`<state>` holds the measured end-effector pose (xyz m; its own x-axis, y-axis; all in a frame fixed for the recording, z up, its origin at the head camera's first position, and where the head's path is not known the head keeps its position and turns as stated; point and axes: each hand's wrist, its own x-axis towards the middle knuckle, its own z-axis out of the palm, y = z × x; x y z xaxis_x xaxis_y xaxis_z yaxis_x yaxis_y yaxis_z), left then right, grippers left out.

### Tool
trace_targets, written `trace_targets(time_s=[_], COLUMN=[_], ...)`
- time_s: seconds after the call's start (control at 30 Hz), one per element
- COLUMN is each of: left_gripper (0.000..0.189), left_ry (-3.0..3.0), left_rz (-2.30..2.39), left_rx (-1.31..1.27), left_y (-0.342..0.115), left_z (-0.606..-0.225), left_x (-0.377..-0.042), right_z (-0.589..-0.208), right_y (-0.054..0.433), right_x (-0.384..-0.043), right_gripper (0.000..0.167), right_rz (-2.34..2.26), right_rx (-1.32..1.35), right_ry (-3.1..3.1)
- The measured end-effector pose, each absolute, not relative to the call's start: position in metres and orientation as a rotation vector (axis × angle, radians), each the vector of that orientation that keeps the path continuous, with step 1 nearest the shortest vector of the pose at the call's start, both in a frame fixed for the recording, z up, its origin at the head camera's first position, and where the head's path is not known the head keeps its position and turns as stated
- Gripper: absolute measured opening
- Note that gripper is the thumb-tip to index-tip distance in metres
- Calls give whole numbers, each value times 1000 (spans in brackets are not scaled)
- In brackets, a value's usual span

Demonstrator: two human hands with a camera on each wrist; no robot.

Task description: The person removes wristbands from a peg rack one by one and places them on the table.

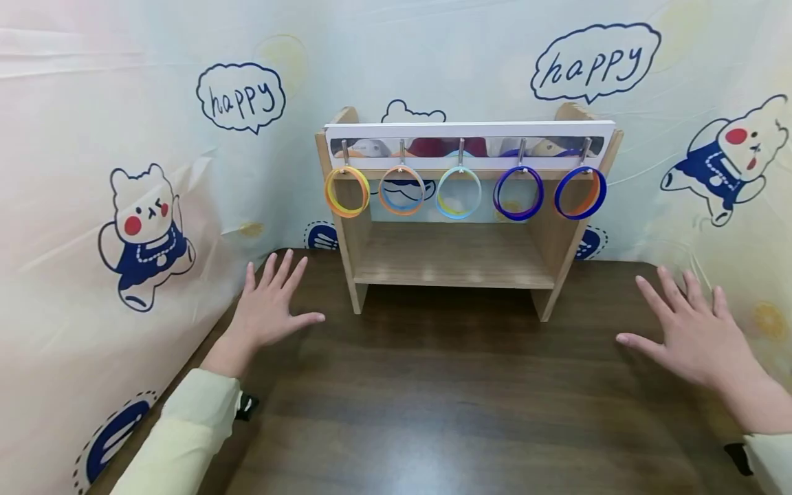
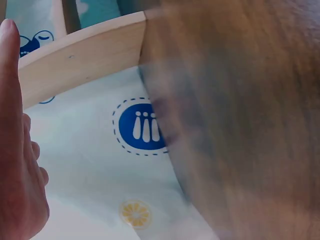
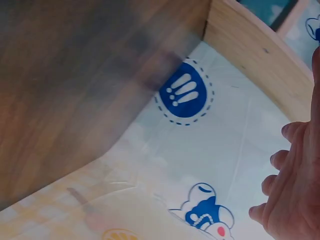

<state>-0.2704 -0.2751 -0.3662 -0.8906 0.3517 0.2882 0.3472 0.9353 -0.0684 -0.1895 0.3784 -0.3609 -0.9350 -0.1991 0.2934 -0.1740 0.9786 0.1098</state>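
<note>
My left hand [image 1: 265, 313] is spread flat with its fingers apart, to the left of a small wooden rack [image 1: 458, 254], and holds nothing. On the other side my right hand [image 1: 696, 337] is likewise spread and bare. Several rings hang from metal hooks along the rack's white front bar [image 1: 470, 128]: a yellow and orange ring [image 1: 330, 196], an orange and light blue ring [image 1: 381, 196], a pale blue and yellow ring [image 1: 438, 199], a purple-blue ring [image 1: 497, 196] and a dark blue and orange ring [image 1: 558, 196]. Both wrist views show the hand's edge beside the rack's side panel [image 2: 85, 60].
The rack stands at the back of a dark brown wooden table [image 1: 433, 385], with a low shelf between its side panels. Printed cloth [image 1: 204, 192] with cartoon bears and "happy" bubbles surrounds the table at the back and sides.
</note>
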Motion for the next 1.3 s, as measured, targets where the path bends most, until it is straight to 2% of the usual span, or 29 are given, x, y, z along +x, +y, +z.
trace_targets(time_s=[0.27, 0.53, 0.97, 1.3], left_gripper=[104, 105, 79, 62], left_ry=[-2831, -2714, -2395, -2265], left_rz=[-280, -952, -1590, -1755], left_rx=[-520, -435, -291, -246], left_y=[-263, -243, -202, -190], left_z=[-348, -352, -381, -399], left_x=[-280, -295, -317, -331], right_z=[-337, -315, -303, -289], right_y=[370, 356, 331, 312], right_x=[-188, -188, -195, -208], right_gripper=[102, 97, 62, 51], right_rz=[-2, 485, 1233, 1846], right_rx=[330, 264, 147, 215], right_ry=[-2777, -2713, -2333, -1936])
